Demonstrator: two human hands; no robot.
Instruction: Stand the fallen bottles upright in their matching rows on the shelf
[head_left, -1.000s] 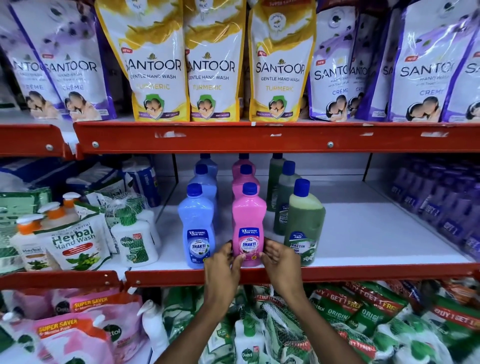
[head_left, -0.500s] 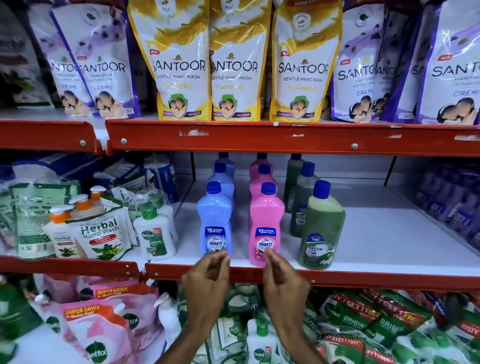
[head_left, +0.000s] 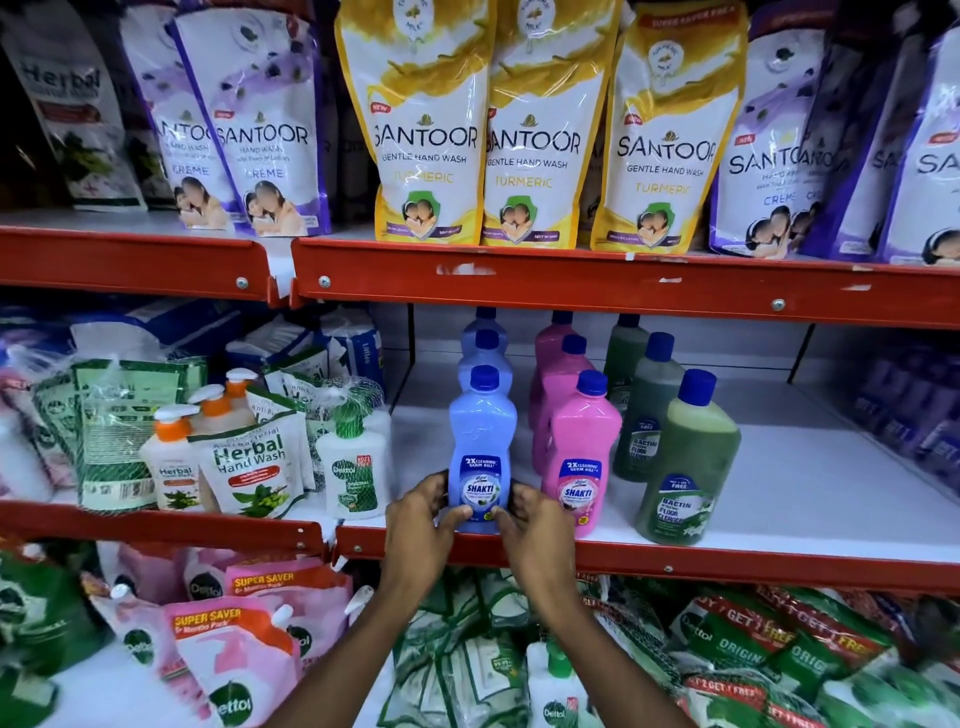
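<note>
The front blue bottle (head_left: 482, 452) stands upright at the front edge of the white middle shelf (head_left: 810, 499), its long axis vertical and its label facing outward, heading a row of blue bottles that runs straight back behind it. Both hands meet at its base: the left hand (head_left: 423, 525) wraps the lower left side and the right hand (head_left: 535, 525) the lower right, thumbs pressed on the front just under the label, so each grip is closed around the bottle rather than spread. The bottle rises directly above and between the two hands, neither noticeably nearer than the other. Just to the right of the blue bottle stands the front pink bottle (head_left: 579, 457), leading its own row, and further right the front green bottle (head_left: 685, 462) does the same; all look upright. No bottle seems to be lying down on this shelf, though the back of the rows is dim and partly hidden. Judging from this, the work in hand is a small squaring of the blue bottle against the shelf edge, a slight twist or push along the row's line.
</note>
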